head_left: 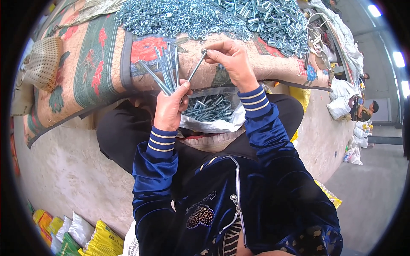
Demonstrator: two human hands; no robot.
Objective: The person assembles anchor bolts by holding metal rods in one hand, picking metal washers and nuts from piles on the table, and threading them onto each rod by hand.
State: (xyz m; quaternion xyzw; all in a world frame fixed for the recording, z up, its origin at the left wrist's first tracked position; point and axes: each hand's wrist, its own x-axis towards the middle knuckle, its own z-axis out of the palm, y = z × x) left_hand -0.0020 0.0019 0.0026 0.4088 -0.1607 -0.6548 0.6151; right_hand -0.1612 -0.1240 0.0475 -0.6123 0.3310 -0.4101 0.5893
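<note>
In my left hand (168, 110) a fanned bunch of long, thin metal bolts (165, 70) is gripped, their upper ends spreading up and to the left. My right hand (237, 64) pinches the top of a single bolt (197, 67) between thumb and fingertips. That bolt slants down, its lower end by my left thumb. Whether the left fingers also grip it, I cannot tell. Just below the hands, a white bag (213, 125) between my legs holds many similar metal bolts (209, 106).
Ahead, a flower-patterned mat (96, 64) bears a heap of small metal nuts (171, 19) and a heap of short metal cylinders (273, 27). A woven basket (42, 64) sits far left. White sacks (341, 98) and a person (368, 112) are at right; yellow bags (102, 239) lie lower left.
</note>
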